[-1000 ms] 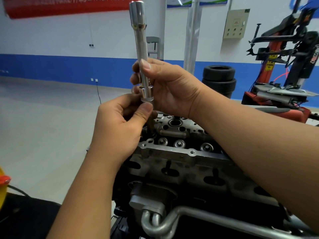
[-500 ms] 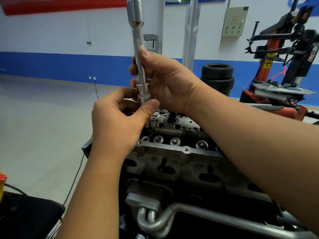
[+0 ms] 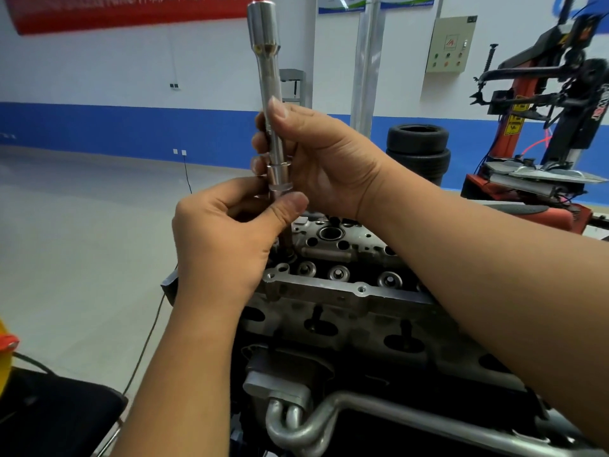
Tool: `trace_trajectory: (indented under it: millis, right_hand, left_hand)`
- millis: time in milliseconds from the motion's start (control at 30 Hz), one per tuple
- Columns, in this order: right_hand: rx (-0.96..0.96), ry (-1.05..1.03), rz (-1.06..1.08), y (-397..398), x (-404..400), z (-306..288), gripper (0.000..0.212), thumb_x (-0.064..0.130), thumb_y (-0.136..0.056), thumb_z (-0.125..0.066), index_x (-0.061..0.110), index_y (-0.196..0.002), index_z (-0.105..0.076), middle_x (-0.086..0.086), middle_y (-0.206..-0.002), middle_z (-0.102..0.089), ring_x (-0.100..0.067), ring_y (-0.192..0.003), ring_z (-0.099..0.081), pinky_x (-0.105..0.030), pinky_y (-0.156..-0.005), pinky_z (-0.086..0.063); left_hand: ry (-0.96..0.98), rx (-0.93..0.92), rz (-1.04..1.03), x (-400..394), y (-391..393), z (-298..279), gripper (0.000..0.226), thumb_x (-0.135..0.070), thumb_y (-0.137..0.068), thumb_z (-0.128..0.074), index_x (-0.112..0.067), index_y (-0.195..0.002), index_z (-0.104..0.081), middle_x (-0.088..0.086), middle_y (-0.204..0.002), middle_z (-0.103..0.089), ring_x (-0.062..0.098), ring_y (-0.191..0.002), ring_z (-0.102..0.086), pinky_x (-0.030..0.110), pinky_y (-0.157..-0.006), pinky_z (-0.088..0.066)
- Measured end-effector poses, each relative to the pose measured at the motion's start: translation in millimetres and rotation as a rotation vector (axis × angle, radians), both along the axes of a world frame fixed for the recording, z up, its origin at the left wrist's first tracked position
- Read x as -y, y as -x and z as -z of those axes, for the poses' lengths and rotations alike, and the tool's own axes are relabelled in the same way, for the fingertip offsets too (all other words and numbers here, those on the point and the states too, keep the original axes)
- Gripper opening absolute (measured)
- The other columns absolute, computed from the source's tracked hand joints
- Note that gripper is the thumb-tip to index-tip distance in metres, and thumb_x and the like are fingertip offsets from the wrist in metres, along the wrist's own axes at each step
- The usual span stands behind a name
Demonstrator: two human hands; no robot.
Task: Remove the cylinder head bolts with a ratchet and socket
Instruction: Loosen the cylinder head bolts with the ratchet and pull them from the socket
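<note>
Barely shifted since a moment ago: right hand (image 3: 316, 159) still wrapped round the upright socket extension (image 3: 272, 120), left hand (image 3: 227, 232) pinching the dark bolt (image 3: 286, 237) below, probably steadying it out of the cylinder head (image 3: 342, 288).

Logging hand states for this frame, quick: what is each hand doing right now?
Left hand: pinching the dark bolt just under the silver extension bar.
Right hand: grip closed round the extension bar's shaft.
</note>
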State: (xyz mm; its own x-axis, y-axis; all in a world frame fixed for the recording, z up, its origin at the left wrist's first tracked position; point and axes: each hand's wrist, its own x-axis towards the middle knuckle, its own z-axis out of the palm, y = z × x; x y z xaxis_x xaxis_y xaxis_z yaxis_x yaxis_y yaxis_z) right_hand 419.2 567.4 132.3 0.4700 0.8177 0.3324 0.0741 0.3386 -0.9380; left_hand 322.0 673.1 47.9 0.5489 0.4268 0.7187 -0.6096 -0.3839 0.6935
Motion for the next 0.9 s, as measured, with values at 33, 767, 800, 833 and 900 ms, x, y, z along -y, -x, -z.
trace_trajectory:
  millis: [33,767,800,833,900]
  right_hand:
    - [0.007,-0.001,-0.001,-1.1,0.6,-0.5,0.016,0.027,-0.092,-0.061,0.012,-0.089,-0.063,-0.003,-0.08,-0.07,-0.021,-0.074,-0.064,-0.034,-0.077,-0.052]
    - [-0.022,0.013,-0.022,5.7,1.5,-1.3,0.019,0.026,-0.102,-0.055,0.013,-0.093,-0.065,-0.003,-0.08,-0.071,-0.023,-0.079,-0.067,-0.039,-0.085,-0.053]
    - [-0.022,0.005,-0.014,5.9,1.9,-1.2,0.016,0.026,-0.102,-0.056,0.013,-0.093,-0.06,-0.003,-0.078,-0.07,-0.023,-0.077,-0.067,-0.039,-0.081,-0.054]
    - [-0.021,-0.001,-0.009,6.0,1.9,-1.3,0.015,0.026,-0.101,-0.056,0.014,-0.091,-0.056,-0.002,-0.076,-0.07,-0.023,-0.075,-0.067,-0.038,-0.079,-0.054]
    - [-0.026,-0.002,-0.009,5.7,1.7,-1.8,0.017,0.026,-0.101,-0.055,0.013,-0.089,-0.056,-0.003,-0.076,-0.07,-0.022,-0.074,-0.065,-0.036,-0.079,-0.052]
  left_hand:
    - [-0.004,-0.008,0.011,-0.1,0.1,-1.3,0.015,-0.036,-0.084,-0.086,-0.042,-0.096,-0.078,-0.013,-0.091,-0.081,0.011,-0.087,-0.079,0.035,-0.081,-0.065]
    - [0.005,-0.075,0.043,1.0,-0.7,-2.8,0.012,-0.033,-0.089,-0.08,-0.038,-0.099,-0.077,-0.007,-0.087,-0.081,0.016,-0.08,-0.079,0.037,-0.077,-0.066]
    - [0.003,-0.063,0.023,1.9,-1.3,-3.0,0.015,-0.033,-0.086,-0.084,-0.04,-0.097,-0.077,-0.008,-0.086,-0.081,0.015,-0.08,-0.079,0.036,-0.077,-0.066]
    - [0.003,-0.053,0.019,1.9,-1.7,-3.1,0.016,-0.034,-0.085,-0.085,-0.04,-0.097,-0.078,-0.009,-0.087,-0.081,0.014,-0.081,-0.079,0.034,-0.078,-0.065]
    - [-0.003,-0.064,0.068,-0.4,-1.8,-3.6,0.013,-0.039,-0.089,-0.08,-0.039,-0.101,-0.079,-0.008,-0.092,-0.082,0.014,-0.087,-0.079,0.033,-0.081,-0.065]
